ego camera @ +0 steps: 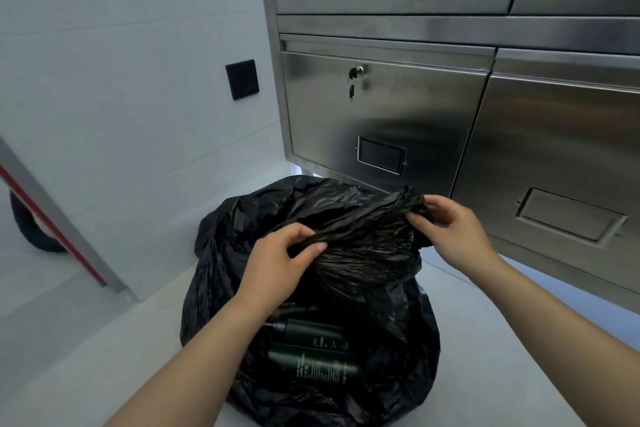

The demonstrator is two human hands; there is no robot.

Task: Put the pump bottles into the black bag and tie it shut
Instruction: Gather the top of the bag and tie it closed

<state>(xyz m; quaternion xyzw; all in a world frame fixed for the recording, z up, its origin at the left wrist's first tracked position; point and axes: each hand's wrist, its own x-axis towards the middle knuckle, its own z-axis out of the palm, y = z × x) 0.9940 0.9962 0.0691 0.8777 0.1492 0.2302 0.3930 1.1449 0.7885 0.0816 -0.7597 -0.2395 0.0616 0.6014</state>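
A black plastic bag (388, 333) sits on the pale floor below me, its mouth gaping toward me. Inside lie dark green pump bottles (311, 362), on their sides, one above the other; a third is partly hidden under my left wrist. My left hand (280, 263) pinches a gathered fold of the bag's rim near the middle. My right hand (450, 229) grips the bunched rim further right and higher. The film is stretched between the two hands.
A stainless steel cabinet (381, 121) with a key in its lock (355, 74) stands right behind the bag. A white tiled wall with a black switch plate (241, 79) is to the left. A metal frame with a red stripe (52, 218) and a black wheel (29, 225) are at far left.
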